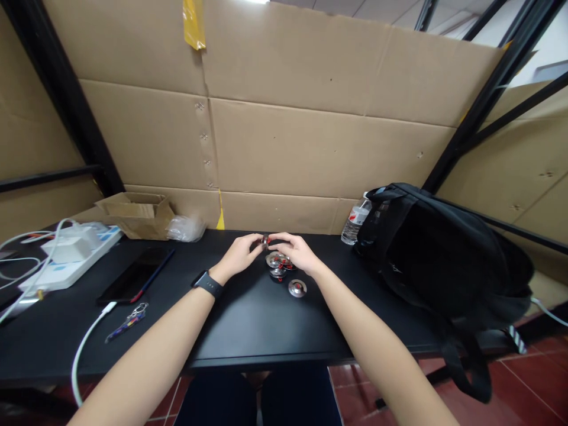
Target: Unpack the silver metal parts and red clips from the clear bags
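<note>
Both my hands meet over the middle of the black table (248,319). My left hand (239,254), with a dark watch (207,284) on its wrist, and my right hand (296,251) pinch a small round metal piece with red on it (265,240) between their fingertips. Just below the hands lies a small cluster of similar shiny round metal pieces with red parts (277,266). One more metal disc (297,288) lies apart, a little nearer to me.
A black backpack (444,254) fills the table's right side, with a water bottle (355,222) beside it. On the left lie a dark phone (135,275) on a white cable, a keyring (128,319), a power strip with chargers (66,254), a cardboard box (135,214) and a plastic bag (186,228). Cardboard walls stand behind.
</note>
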Demonstrator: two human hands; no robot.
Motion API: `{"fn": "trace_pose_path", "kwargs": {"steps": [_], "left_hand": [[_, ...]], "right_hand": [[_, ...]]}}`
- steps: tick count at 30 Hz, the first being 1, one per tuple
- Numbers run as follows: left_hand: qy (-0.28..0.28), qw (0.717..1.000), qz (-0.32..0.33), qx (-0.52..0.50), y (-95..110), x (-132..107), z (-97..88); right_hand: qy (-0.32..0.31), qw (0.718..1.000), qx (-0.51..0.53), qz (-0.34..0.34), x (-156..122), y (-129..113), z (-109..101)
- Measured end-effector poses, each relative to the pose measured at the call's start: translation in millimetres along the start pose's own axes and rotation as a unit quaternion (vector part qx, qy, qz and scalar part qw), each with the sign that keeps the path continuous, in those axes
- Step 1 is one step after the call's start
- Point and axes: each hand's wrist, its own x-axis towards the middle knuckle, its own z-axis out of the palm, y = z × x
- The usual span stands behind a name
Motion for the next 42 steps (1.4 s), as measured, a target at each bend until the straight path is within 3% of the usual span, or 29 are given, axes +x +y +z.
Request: {"fn": "trace_pose_path", "kwargs": {"steps": [4, 7, 11, 14, 19, 23, 26, 30, 33, 36, 42], "left_hand": [[0.029, 0.999, -0.019, -0.023, 7.5, -0.3, 2.1], [0.040, 0.997, -0.041, -0.057, 9.1, 0.5, 3.7], [0.050, 0.975, -0.090, -0.195, 14.1, 3.1, 9.8], [0.042, 0.961, -0.105, -0.254, 19.1, 4.1, 13.0], [0.026, 0.959, -0.133, -0.251, 21.1, 3.5, 11.3], [0.033, 0.977, -0.144, -0.155, 11.2, 3.7, -0.6], [0.042, 0.990, -0.133, -0.037, -9.3, 2.6, -21.2], [-0.002, 0.991, -0.118, 0.068, -46.9, -4.2, -54.3], [-0.084, 0.986, -0.128, 0.066, -66.5, -11.2, -69.8], [-0.139, 0.979, -0.139, 0.051, -72.1, -15.5, -73.8], [-0.139, 0.981, -0.126, 0.051, -67.1, -14.3, -68.1]], "right_hand": [[-0.008, 0.998, 0.017, -0.054, -1.5, 1.8, 7.1], [-0.002, 0.994, -0.032, -0.105, -1.2, 4.7, 8.5], [0.062, 0.970, -0.151, -0.177, -2.9, 0.8, 9.0], [0.061, 0.967, -0.159, -0.188, -3.7, -1.8, 8.0], [0.004, 0.984, -0.099, -0.146, -1.6, 4.1, 6.3], [0.025, 0.986, -0.109, -0.125, 2.3, 8.3, -2.0], [0.075, 0.974, -0.183, -0.115, 5.4, 11.1, -22.6], [0.104, 0.925, -0.355, -0.091, 6.0, 20.6, -62.6], [0.088, 0.910, -0.404, -0.023, 3.7, 32.3, -86.1], [0.057, 0.915, -0.399, 0.037, 1.5, 43.0, -97.8], [0.011, 0.916, -0.394, 0.079, 1.3, 51.3, -101.4]]}}
